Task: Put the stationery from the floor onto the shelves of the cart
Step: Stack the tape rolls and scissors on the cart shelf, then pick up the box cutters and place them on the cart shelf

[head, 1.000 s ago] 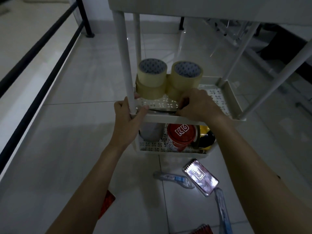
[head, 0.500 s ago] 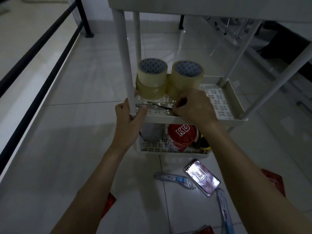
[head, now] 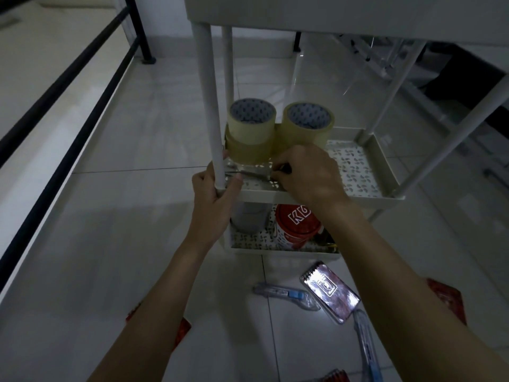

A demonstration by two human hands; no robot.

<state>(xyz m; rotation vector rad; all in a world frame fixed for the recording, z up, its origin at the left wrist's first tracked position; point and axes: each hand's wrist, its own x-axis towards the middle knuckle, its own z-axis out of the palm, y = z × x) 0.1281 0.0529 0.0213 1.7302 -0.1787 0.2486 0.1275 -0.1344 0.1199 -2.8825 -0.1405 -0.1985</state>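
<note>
A white cart (head: 385,172) stands before me. Its middle shelf holds tan tape rolls: a stack of two (head: 250,128) and another roll (head: 308,125) beside it. My left hand (head: 213,194) is closed around the cart's front-left post (head: 206,92). My right hand (head: 308,175) rests on the middle shelf, pinching the dark handle of what looks like a pair of scissors (head: 248,174), whose thin metal blades lie flat on the shelf and point left. On the floor lie a spiral notepad (head: 330,293) and a packaged blue cutter (head: 283,295).
The bottom shelf holds a red tin (head: 296,226) and a grey cylinder (head: 249,219). Also on the tiles lie a long packaged pen (head: 366,351), red packets (head: 449,299) (head: 183,330) and a red notebook (head: 336,377). A black railing (head: 68,92) runs along the left.
My right hand has shifted slightly left along the middle shelf, and the metal blades now show flat on it. The left hand stays on the post.
</note>
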